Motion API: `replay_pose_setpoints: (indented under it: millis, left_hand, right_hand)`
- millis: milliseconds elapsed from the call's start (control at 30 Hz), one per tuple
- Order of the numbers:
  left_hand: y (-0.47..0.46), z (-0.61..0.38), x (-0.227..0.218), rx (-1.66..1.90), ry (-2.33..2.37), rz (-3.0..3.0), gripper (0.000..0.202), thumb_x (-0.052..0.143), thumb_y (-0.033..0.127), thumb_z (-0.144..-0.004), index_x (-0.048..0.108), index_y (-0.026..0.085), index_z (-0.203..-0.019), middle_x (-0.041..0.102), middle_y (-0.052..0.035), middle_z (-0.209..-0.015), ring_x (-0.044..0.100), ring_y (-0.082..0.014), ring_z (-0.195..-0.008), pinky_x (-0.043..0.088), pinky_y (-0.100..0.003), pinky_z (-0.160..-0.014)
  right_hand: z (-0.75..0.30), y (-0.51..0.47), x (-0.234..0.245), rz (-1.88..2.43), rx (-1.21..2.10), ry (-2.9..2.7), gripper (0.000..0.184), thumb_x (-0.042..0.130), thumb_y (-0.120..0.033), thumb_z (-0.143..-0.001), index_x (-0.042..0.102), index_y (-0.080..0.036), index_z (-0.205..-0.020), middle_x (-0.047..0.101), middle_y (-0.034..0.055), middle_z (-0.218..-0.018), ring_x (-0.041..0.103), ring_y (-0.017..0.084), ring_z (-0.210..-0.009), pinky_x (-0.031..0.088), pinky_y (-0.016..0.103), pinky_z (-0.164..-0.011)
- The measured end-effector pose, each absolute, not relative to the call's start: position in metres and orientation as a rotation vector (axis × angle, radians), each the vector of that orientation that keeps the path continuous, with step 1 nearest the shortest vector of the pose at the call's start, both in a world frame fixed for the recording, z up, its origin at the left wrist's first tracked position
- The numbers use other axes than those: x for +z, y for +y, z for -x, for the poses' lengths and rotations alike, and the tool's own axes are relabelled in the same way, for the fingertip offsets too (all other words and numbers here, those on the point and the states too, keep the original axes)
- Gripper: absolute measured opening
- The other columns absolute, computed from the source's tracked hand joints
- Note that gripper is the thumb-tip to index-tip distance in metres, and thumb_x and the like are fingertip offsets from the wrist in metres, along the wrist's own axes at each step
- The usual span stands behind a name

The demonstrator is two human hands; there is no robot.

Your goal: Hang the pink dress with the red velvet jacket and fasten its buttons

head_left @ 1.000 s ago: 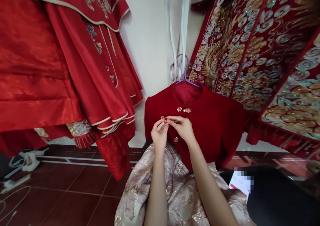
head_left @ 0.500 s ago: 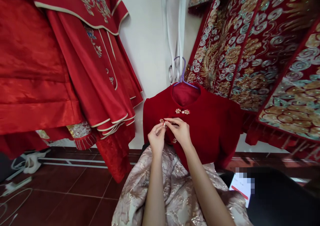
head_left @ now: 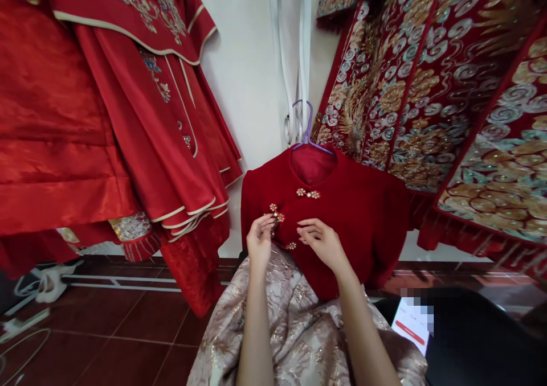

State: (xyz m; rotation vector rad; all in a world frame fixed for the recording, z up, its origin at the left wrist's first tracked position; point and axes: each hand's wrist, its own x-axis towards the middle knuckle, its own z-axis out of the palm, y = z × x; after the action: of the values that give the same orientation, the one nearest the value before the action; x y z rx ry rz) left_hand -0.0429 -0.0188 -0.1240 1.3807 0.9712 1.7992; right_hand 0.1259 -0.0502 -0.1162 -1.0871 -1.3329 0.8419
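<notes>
A dark red velvet jacket (head_left: 363, 215) hangs on a purple wire hanger (head_left: 308, 134). Gold and pearl flower clasps run down its front. The top clasp (head_left: 308, 193) joins both sides at the neck. Lower, the middle clasp (head_left: 277, 213) shows its two flowers close together. My left hand (head_left: 259, 241) pinches the jacket front beside that clasp, the fingertips partly hidden. My right hand (head_left: 323, 242) is off the clasps, fingers bent and slightly apart, over the jacket's right front. A lower flower (head_left: 291, 246) lies between my hands.
Pale brocade fabric (head_left: 299, 329) covers my lap beneath my forearms. Red gowns (head_left: 141, 118) hang at left and an embroidered robe (head_left: 410, 113) at right. White rack posts (head_left: 304, 44) stand behind the hanger. A lit phone (head_left: 412, 326) rests at right; white shoes (head_left: 51, 283) are at far left.
My right hand has let go of the middle clasp and moved right and down. The clasp's flowers now show in full. My left hand stays beside it, slightly lower.
</notes>
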Motion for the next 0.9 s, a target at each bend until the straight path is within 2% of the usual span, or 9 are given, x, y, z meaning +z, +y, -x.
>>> replay_pose_setpoints:
  millis: [67, 133, 233, 333, 433, 533, 600, 767, 900]
  left_hand:
    - [-0.017, 0.050, -0.128, 1.793, 1.104, -1.355, 0.014, 0.054, 0.014, -0.080, 0.063, 0.014, -0.090, 0.071, -0.0090, -0.091, 0.067, -0.0159, -0.084, 0.052, -0.033, -0.086]
    - [-0.014, 0.056, -0.134, 1.722, 1.257, -1.365, 0.015, 0.052, 0.008, -0.078, 0.064, 0.015, -0.084, 0.071, -0.0074, -0.087, 0.067, -0.0150, -0.082, 0.052, -0.032, -0.084]
    - [-0.012, 0.057, -0.144, 1.588, 1.404, -1.450, 0.022, 0.052, 0.002, -0.073, 0.063, 0.016, -0.087, 0.070, -0.0062, -0.089, 0.066, -0.0140, -0.080, 0.053, -0.030, -0.081]
    - [-0.011, 0.055, -0.150, 1.513, 1.439, -1.565, 0.027, 0.054, 0.001, -0.070, 0.062, 0.016, -0.091, 0.069, -0.0055, -0.090, 0.065, -0.0125, -0.075, 0.052, -0.027, -0.075]
    - [-0.010, 0.053, -0.154, 1.478, 1.501, -1.649, 0.026, 0.057, 0.004, -0.070, 0.060, 0.016, -0.093, 0.068, -0.0052, -0.090, 0.063, -0.0115, -0.071, 0.051, -0.026, -0.073]
    - [-0.010, 0.052, -0.156, 1.446, 1.530, -1.651, 0.030, 0.059, 0.008, -0.071, 0.056, 0.017, -0.100, 0.068, -0.0055, -0.096, 0.063, -0.0111, -0.073, 0.049, -0.025, -0.073]
    - [-0.012, 0.051, -0.156, 1.423, 1.537, -1.647, 0.028, 0.060, 0.013, -0.074, 0.054, 0.018, -0.102, 0.069, -0.0050, -0.097, 0.063, -0.0109, -0.073, 0.048, -0.025, -0.074]
    - [-0.020, 0.045, -0.149, 1.336, 1.687, -1.807, 0.021, 0.061, 0.029, -0.078, 0.059, 0.021, -0.097, 0.064, 0.0006, -0.076, 0.059, -0.0117, -0.067, 0.045, -0.024, -0.068]
    - [-0.023, 0.045, -0.146, 1.420, 1.734, -1.829, 0.010, 0.055, 0.027, -0.082, 0.061, 0.021, -0.086, 0.065, -0.0037, -0.088, 0.062, -0.0146, -0.079, 0.046, -0.026, -0.076]
  right_hand:
    - [-0.138, -0.056, -0.116, 1.163, 0.874, -1.366, 0.029, 0.063, -0.040, -0.077, 0.064, -0.016, -0.094, 0.069, 0.0055, -0.081, 0.068, 0.017, -0.070, 0.058, 0.029, -0.065]
    - [-0.144, -0.060, -0.118, 1.235, 0.920, -1.389, 0.024, 0.061, -0.037, -0.078, 0.065, -0.016, -0.091, 0.068, 0.0050, -0.079, 0.068, 0.016, -0.068, 0.058, 0.028, -0.063]
    - [-0.138, -0.059, -0.126, 1.289, 0.974, -1.479, 0.019, 0.059, -0.033, -0.079, 0.065, -0.017, -0.090, 0.068, 0.0045, -0.078, 0.067, 0.015, -0.069, 0.056, 0.025, -0.060]
    - [-0.123, -0.051, -0.140, 1.330, 0.875, -1.570, 0.017, 0.062, -0.024, -0.076, 0.063, -0.017, -0.092, 0.068, 0.0042, -0.081, 0.065, 0.013, -0.069, 0.054, 0.025, -0.066]
    - [-0.109, -0.041, -0.154, 1.383, 0.772, -1.567, 0.026, 0.068, -0.017, -0.070, 0.060, -0.017, -0.095, 0.066, 0.0027, -0.080, 0.064, 0.012, -0.069, 0.052, 0.025, -0.070]
    - [-0.104, -0.033, -0.164, 1.380, 0.869, -1.493, 0.031, 0.070, -0.021, -0.070, 0.057, -0.016, -0.098, 0.065, 0.0016, -0.075, 0.064, 0.013, -0.067, 0.052, 0.025, -0.068]
    - [-0.105, -0.031, -0.168, 1.373, 0.948, -1.445, 0.030, 0.070, -0.025, -0.071, 0.057, -0.016, -0.097, 0.066, 0.0017, -0.073, 0.065, 0.014, -0.068, 0.052, 0.025, -0.067]
    - [-0.110, -0.034, -0.167, 1.378, 0.838, -1.492, 0.021, 0.070, -0.026, -0.067, 0.057, -0.019, -0.082, 0.062, -0.0022, -0.064, 0.062, 0.013, -0.062, 0.050, 0.025, -0.064]
    - [-0.114, -0.038, -0.161, 1.362, 0.765, -1.523, 0.016, 0.069, -0.029, -0.067, 0.057, -0.020, -0.072, 0.063, -0.0016, -0.064, 0.060, 0.013, -0.060, 0.048, 0.025, -0.062]
